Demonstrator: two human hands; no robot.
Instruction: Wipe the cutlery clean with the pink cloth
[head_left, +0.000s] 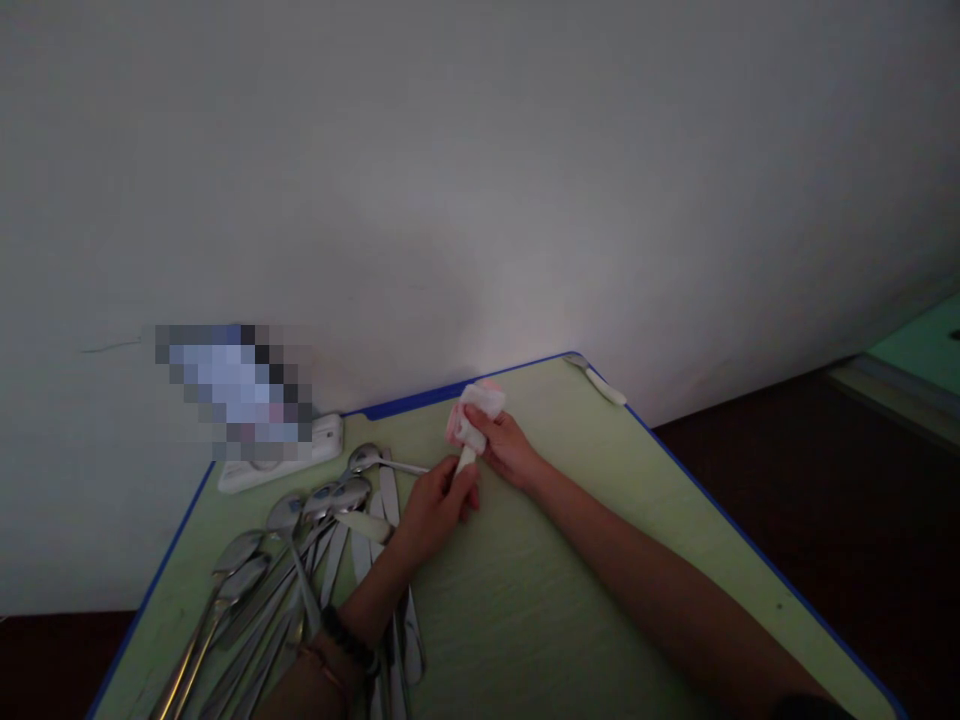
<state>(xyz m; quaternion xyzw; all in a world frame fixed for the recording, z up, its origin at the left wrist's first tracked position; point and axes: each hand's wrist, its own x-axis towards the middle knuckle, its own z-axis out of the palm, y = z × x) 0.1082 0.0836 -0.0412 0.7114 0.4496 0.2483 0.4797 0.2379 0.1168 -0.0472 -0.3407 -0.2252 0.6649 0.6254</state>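
Observation:
My left hand (442, 500) is closed around the pale handle (466, 459) of a utensil. The head of that utensil is hidden under a white and pink cloth (487, 401), so its kind does not show. My right hand (504, 445) pinches the cloth around it, thumb on top. Both hands are close together above the table's far half. Beside my left forearm lies a pile of metal cutlery, with spoons (285, 514) and flat, knife-like pieces (412, 640). Another pale handle (364, 525) lies among them, near my left wrist.
The pale green table (600, 560) has a blue edge and stands against a grey wall (480, 200). At its far right corner lies a white-handled utensil (604, 387). A blurred-out device rests on a white stand (326, 440) at the back left.

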